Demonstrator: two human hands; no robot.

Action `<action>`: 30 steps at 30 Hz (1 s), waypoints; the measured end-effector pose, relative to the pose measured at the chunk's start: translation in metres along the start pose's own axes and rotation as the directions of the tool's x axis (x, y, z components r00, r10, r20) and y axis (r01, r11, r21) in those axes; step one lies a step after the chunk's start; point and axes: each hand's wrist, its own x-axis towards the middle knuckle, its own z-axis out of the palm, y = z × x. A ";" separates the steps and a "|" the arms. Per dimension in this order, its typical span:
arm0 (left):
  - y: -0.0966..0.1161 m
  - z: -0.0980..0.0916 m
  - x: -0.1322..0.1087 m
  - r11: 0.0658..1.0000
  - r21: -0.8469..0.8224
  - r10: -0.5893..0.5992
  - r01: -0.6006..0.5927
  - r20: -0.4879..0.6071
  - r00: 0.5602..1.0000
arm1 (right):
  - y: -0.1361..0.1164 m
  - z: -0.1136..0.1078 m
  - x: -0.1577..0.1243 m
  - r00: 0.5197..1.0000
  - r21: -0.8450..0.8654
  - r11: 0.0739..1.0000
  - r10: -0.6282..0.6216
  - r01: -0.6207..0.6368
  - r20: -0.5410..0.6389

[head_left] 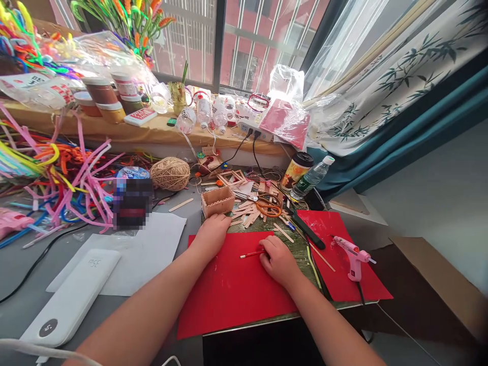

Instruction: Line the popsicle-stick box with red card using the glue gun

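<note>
Box (220, 205), brown, rectangular and open-topped.

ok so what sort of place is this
Likely a craft workspace, judging by the pink glue gun, the round ball of brown twine and the flat pale wooden craft sticks.

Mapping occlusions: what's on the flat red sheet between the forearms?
On or just over the red sheet: a slim red stick at the right hand. What that hand and the left forearm cover can't be seen.
</note>
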 end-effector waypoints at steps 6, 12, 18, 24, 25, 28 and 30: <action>0.009 -0.012 -0.007 0.997 -0.056 0.052 -0.056 -0.073 0.996 | 0.007 -0.001 -0.003 0.999 0.046 0.998 -0.044 0.045 -0.024; 0.013 -0.048 -0.019 0.975 -0.197 0.045 -0.108 -0.300 0.953 | 0.007 -0.009 -0.017 0.972 -0.101 0.980 -0.148 0.168 0.183; -0.024 -0.078 -0.021 0.832 -0.540 -0.368 -0.126 -0.708 0.603 | 0.028 -0.028 -0.041 0.968 -0.196 0.973 -0.071 0.121 0.242; -0.041 -0.063 -0.014 0.792 -0.610 -0.488 0.013 -0.620 0.615 | 0.045 -0.033 -0.036 0.973 -0.242 0.961 -0.080 0.133 0.215; -0.041 -0.058 -0.012 0.801 -0.599 -0.470 0.021 -0.606 0.641 | 0.045 -0.032 -0.036 0.973 -0.242 0.961 -0.084 0.136 0.214; -0.040 -0.043 -0.006 0.788 -0.608 -0.467 0.093 -0.493 0.734 | 0.042 -0.029 -0.038 0.976 -0.234 0.963 -0.083 0.130 0.202; -0.040 -0.037 -0.002 0.757 -0.639 -0.476 0.136 -0.396 0.785 | 0.038 -0.027 -0.041 0.982 -0.225 0.969 -0.065 0.105 0.178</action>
